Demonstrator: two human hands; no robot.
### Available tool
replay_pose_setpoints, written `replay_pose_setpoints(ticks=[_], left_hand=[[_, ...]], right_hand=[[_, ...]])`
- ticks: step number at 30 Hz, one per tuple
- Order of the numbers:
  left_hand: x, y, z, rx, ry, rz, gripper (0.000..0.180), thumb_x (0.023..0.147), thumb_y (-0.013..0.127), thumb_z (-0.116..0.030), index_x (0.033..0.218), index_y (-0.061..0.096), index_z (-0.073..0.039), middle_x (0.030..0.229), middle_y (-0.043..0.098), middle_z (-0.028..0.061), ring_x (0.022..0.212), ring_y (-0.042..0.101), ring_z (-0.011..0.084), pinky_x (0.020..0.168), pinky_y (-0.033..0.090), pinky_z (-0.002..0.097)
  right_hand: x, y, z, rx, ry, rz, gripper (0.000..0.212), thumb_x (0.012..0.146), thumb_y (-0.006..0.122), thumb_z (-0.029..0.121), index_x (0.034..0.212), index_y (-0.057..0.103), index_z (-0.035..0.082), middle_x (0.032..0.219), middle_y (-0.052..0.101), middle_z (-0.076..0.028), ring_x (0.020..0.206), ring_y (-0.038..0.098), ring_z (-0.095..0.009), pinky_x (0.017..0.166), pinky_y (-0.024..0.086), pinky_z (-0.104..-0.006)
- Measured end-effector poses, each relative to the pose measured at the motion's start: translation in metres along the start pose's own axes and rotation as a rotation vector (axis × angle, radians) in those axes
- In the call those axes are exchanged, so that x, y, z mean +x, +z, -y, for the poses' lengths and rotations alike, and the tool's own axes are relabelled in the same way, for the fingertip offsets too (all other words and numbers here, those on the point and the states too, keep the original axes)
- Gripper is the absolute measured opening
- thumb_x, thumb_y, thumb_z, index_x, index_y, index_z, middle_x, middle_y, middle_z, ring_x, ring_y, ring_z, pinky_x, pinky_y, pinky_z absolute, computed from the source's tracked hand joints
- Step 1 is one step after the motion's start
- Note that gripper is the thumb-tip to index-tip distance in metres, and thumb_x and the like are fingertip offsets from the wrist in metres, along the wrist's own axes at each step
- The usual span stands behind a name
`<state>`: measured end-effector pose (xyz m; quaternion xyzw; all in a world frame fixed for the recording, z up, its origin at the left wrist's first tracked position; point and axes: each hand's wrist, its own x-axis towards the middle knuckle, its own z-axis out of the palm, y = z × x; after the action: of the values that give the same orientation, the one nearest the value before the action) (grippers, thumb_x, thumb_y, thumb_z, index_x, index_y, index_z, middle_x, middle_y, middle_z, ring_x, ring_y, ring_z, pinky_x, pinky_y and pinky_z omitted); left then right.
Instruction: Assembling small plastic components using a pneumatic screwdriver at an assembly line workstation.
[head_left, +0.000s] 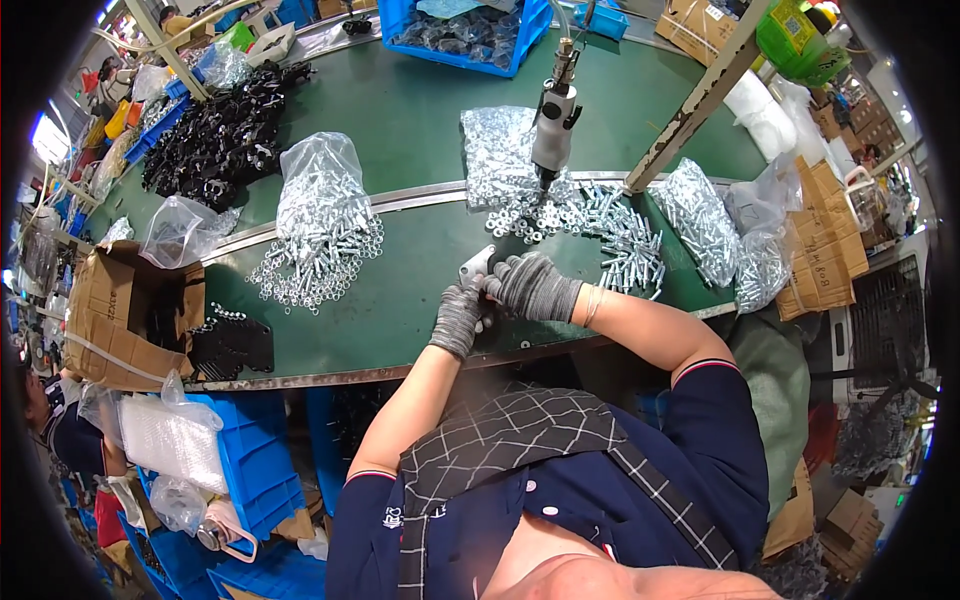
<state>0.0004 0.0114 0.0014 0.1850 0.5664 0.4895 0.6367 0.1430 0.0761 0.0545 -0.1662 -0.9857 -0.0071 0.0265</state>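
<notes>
Both of my hands wear grey striped gloves and meet over the green bench near its front edge. My left hand is closed round a small silvery-grey metal part with a rounded end, which sticks up past the fingers. Against the same part, my right hand has its fingers curled; whether a smaller piece sits between them is hidden. Just beyond the hands lie a heap of washers and a heap of silvery bolts. A white-and-black power screwdriver hangs nose down above the washers.
Left of my hands spreads a pile of bolts and rings from a plastic bag. Further left are an open cardboard box and black parts. Bagged bolts lie at right, near a slanted metal post. A blue crate stands behind.
</notes>
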Motion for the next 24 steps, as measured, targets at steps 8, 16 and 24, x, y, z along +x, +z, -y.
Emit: replay_pose_setpoints(ticks=[8,16,24], left_hand=[[-0.004,-0.007,-0.004,0.018,0.004,0.081,0.024,0.090,0.050,-0.029,0.098,0.058,-0.008,0.066,0.062,0.0063,0.038,0.048,0.0107,0.030,0.033,0.0211],[-0.009,0.000,-0.006,0.022,0.035,0.119,0.025,0.090,0.050,-0.031,0.091,0.058,-0.007,0.067,0.063,0.0071,0.039,0.049,0.0093,0.031,0.031,0.0201],[-0.005,0.000,0.006,-0.002,-0.009,0.032,0.025,0.090,0.050,-0.028,0.086,0.057,-0.004,0.061,0.059,0.0061,0.037,0.048,0.0143,0.033,0.034,0.0263]], right_hand=[[0.007,-0.041,-0.065,0.189,0.342,-0.923,0.041,0.072,0.072,0.031,0.102,0.056,0.007,0.087,0.061,-0.009,0.077,0.061,-0.025,0.068,0.049,-0.0380],[0.057,-0.042,-0.156,0.641,0.467,-0.792,0.042,0.069,0.071,0.004,0.107,0.052,0.006,0.098,0.060,-0.006,0.084,0.058,-0.017,0.072,0.050,-0.0297],[0.033,-0.079,-0.008,2.037,0.192,-0.841,0.041,0.069,0.070,0.002,0.106,0.052,0.004,0.099,0.060,-0.006,0.085,0.057,-0.013,0.073,0.049,-0.0283]])
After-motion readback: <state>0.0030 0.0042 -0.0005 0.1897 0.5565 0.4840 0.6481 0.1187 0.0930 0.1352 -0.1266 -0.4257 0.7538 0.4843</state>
